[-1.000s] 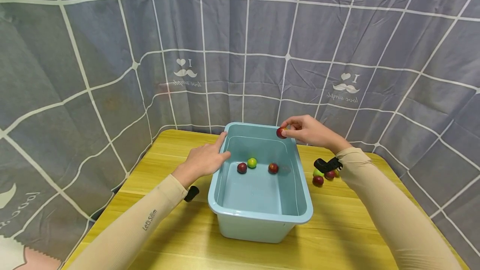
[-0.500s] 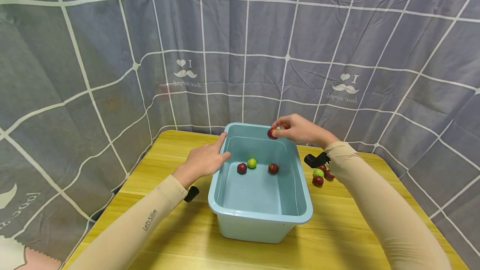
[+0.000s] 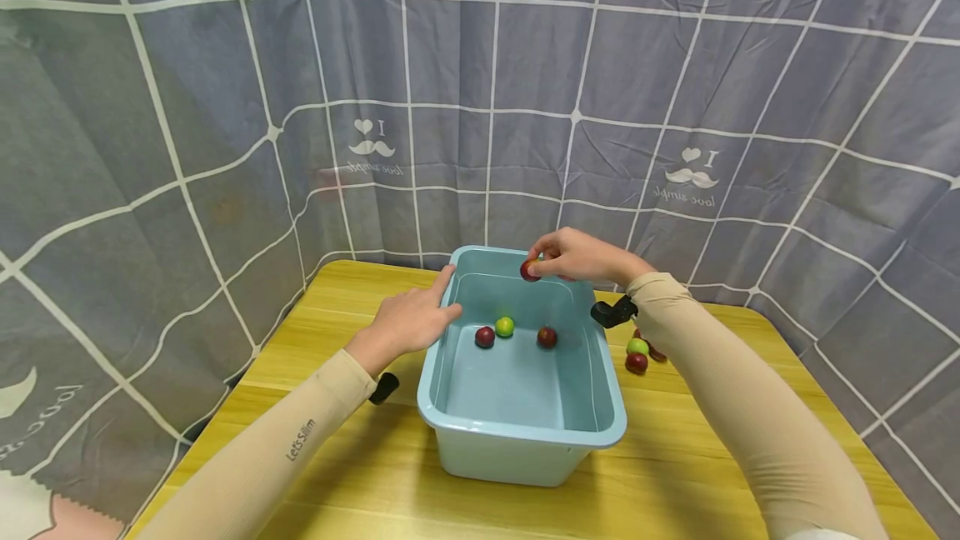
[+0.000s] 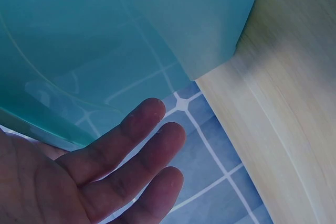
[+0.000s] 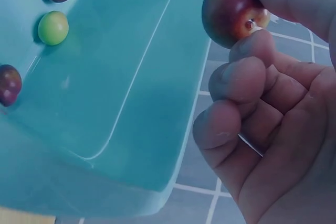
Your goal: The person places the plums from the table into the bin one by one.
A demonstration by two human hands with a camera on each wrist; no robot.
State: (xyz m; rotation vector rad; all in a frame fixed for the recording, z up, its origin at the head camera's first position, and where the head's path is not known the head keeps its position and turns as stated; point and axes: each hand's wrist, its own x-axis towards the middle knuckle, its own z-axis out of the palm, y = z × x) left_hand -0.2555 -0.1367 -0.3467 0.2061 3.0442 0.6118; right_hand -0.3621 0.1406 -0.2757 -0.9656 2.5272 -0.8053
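Observation:
My right hand pinches a dark red plum between thumb and fingertips, over the far end of a light blue plastic tub. The right wrist view shows the stem end of this plum facing the palm. At the tub's left rim rests my left hand, index finger laid along the rim and thumb over the inner side. In the left wrist view, its other fingers stretch loosely beside the outer wall. On the tub floor lie two dark red plums and a green one.
Right of the tub, a small group of dark red plums and a green plum lies on the wooden table, partly hidden behind the right wrist camera. A grey checked curtain hangs behind the table.
My right hand has moved left with the plum, from the tub's far right corner to over its far end. The left hand and the tub stay where they were.

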